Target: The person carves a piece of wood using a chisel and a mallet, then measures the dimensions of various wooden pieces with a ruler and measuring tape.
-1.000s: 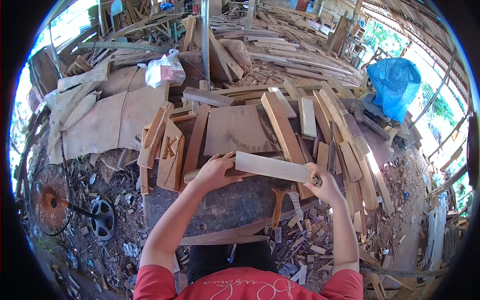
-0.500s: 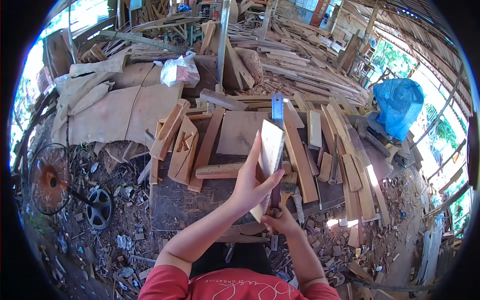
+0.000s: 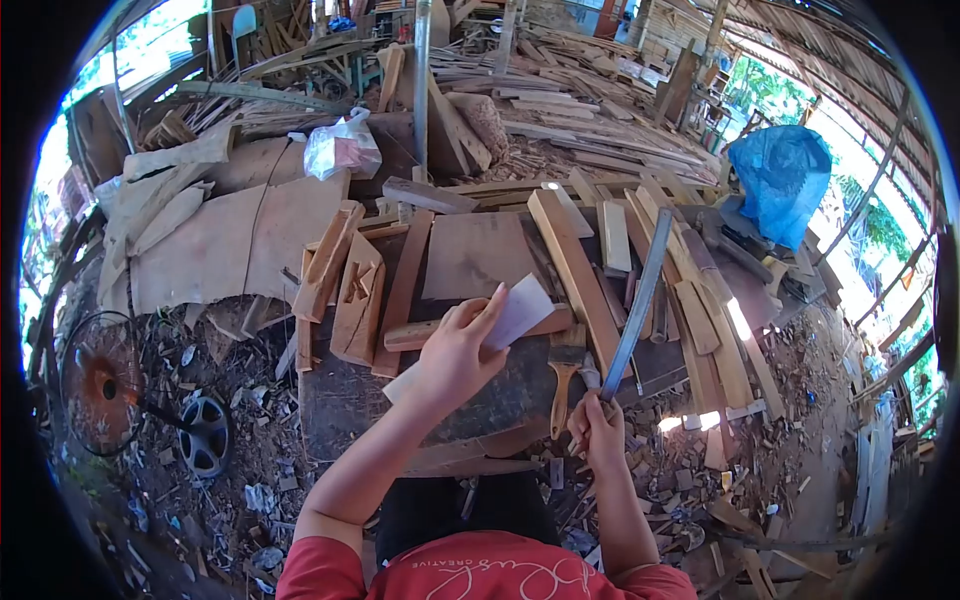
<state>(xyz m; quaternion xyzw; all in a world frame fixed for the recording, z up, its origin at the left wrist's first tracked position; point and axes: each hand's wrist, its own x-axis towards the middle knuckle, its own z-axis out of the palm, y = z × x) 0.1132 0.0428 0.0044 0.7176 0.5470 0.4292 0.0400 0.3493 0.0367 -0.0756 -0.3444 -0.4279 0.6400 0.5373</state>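
Note:
My left hand (image 3: pixel 455 350) is closed around a pale, flat wooden board (image 3: pixel 520 310), tilted above the bench (image 3: pixel 350 420). A long steel ruler (image 3: pixel 643 295) points up and away from my right hand (image 3: pixel 598 430), whose fingers are wrapped round its lower end. Board and ruler are apart. Between my hands, a paintbrush (image 3: pixel 563 380) with a wooden handle lies on the bench. Beyond my left hand rests a wooden bar (image 3: pixel 405 336), partly hidden by that hand and the board. Further left stands a wood block (image 3: pixel 357 300) with a carved K.
Several wooden strips (image 3: pixel 575 260) lie across the bench's right side. A blue plastic sheet (image 3: pixel 785 180) hangs at the right. Offcuts and scraps cover the ground, with a black wheel (image 3: pixel 204 437) at the left. Timber heaps (image 3: pixel 590 120) and a metal post (image 3: pixel 422 90) stand behind.
The ruler has moved right, away from the board, with my right hand. My left hand has lowered leftward and turned the board flatter. The paintbrush now shows more fully.

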